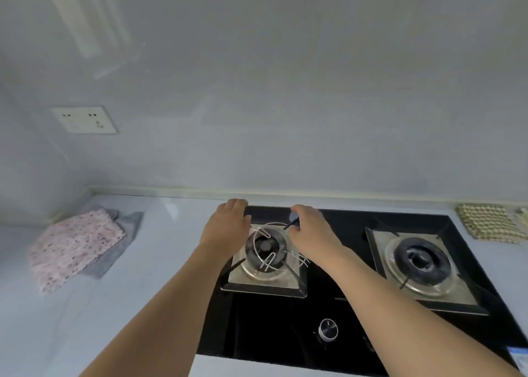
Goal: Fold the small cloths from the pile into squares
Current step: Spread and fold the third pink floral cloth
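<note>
The pile of small cloths lies on the counter at far left: a pink floral cloth (75,242) on top of a grey cloth (125,233). Both hands are away from it, stretched over the left burner (265,251) of a black gas hob. My left hand (228,225) lies palm down with its fingers straight, reaching the hob's back left edge. My right hand (310,228) hovers over the burner's back right corner, its fingers bent down beside a black pan-support prong (290,224). Those fingertips are hidden, so a grip cannot be made out.
The black glass hob (285,325) has a second burner (420,265) at right and a round knob (328,329) in front. A wire ring sits on the left burner. A beige woven mat (490,219) lies at the far right. A wall socket (85,119) is up left.
</note>
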The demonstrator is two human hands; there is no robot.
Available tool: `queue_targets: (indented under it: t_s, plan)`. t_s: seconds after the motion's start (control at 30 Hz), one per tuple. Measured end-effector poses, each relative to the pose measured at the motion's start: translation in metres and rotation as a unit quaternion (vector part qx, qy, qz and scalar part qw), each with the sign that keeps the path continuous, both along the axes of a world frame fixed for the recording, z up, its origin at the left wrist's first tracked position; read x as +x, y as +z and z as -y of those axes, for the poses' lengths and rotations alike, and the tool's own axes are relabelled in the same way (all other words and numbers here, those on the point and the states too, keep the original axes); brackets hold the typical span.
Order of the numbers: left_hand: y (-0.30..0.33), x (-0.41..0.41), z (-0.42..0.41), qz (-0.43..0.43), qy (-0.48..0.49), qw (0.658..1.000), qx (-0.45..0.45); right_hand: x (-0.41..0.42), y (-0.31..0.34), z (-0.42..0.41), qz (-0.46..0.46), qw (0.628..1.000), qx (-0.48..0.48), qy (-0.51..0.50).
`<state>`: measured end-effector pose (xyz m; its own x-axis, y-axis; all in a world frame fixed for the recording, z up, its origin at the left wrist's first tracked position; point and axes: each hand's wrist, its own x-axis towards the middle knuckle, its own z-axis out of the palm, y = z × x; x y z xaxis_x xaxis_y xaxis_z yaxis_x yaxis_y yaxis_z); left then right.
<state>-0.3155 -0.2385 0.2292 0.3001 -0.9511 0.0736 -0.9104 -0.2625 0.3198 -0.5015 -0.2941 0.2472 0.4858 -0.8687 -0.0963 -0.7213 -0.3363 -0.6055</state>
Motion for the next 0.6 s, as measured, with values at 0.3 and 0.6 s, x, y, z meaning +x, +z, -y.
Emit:
queue_targets:
  t_s: [0.3, 0.6]
  plan:
    - [-0.017, 0.193, -0.100, -0.020, 0.052, 0.998, 0.009, 0.199, -0.009, -0.077, -0.012, 0.997, -0.009, 0.077]
    - [-0.045, 0.363, -0.203, -0.032, 0.165, 0.986, 0.021, 0.382, -0.045, -0.129, -0.051, 0.977, -0.022, 0.204]
